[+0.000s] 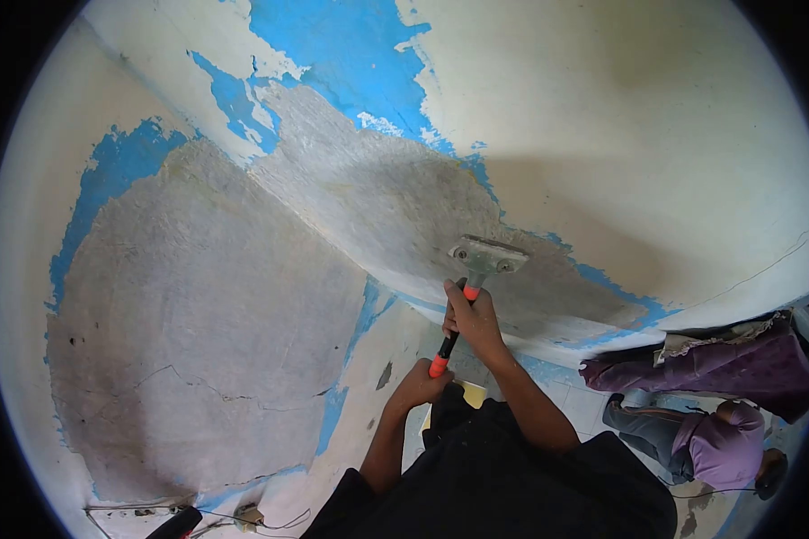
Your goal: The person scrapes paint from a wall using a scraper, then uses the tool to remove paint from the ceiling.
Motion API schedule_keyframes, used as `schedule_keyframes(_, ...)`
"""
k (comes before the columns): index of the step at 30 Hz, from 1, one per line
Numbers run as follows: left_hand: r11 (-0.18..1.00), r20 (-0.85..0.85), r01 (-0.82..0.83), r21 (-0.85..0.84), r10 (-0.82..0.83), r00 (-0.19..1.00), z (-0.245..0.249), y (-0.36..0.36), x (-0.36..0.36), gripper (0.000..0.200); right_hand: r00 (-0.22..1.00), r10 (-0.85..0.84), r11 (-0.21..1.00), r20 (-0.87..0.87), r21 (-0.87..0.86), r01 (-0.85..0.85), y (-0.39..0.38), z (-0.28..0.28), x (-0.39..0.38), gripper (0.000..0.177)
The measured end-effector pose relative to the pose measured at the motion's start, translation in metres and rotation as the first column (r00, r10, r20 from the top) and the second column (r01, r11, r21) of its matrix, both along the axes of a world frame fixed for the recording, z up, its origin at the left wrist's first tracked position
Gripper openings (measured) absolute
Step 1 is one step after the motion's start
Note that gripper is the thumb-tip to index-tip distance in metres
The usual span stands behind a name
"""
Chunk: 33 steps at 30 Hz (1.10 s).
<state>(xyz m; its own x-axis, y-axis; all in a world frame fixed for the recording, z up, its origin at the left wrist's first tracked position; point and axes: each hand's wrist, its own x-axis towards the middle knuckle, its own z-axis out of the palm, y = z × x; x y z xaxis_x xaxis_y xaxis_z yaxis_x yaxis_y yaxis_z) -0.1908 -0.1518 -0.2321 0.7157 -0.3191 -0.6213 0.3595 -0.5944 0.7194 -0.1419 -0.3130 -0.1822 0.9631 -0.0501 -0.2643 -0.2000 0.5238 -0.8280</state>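
Scraper (487, 256), frame centre: long axis lower left to upper right, blade end up, on bare wall (198, 314). R. hand (475, 321) grips mid-handle; L. hand (418, 386), below it, closed on orange butt end.

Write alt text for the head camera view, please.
The left hand and right hand hold a scraper against a wall of peeling blue paint and bare grey plaster. A person in purple crouches at lower right.

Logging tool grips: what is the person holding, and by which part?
A scraper, by its handle: the right hand just under the blade head, the left hand at the orange lower end.
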Motion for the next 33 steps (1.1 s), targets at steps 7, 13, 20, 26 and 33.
schedule_keyframes(7,1.000,-0.011,-0.014,0.004,0.014,1.000,0.018,-0.003,-0.006,0.033,0.998,0.023,1.000,0.058,-0.006,-0.022,-0.007,0.017,-0.004,0.038)
schedule_keyframes(13,0.996,0.010,0.070,-0.054,-0.069,0.998,0.019,-0.009,0.005,0.034,0.994,-0.016,0.999,0.110,-0.032,0.020,-0.015,0.034,-0.007,0.039)
schedule_keyframes(20,1.000,0.052,-0.008,0.014,0.007,0.999,0.005,-0.015,-0.001,0.034,0.998,-0.012,0.999,0.062,-0.045,0.015,-0.013,0.007,-0.005,0.038)
schedule_keyframes(26,0.999,0.053,-0.024,-0.030,0.025,0.998,0.013,-0.020,-0.007,0.033,0.998,0.025,0.999,0.053,-0.044,-0.022,-0.026,0.027,-0.010,0.037)
schedule_keyframes(33,0.994,0.037,-0.039,-0.100,0.043,0.998,0.006,-0.032,-0.019,0.031,0.997,0.019,0.996,0.073,-0.087,-0.013,-0.034,0.042,-0.017,0.038)
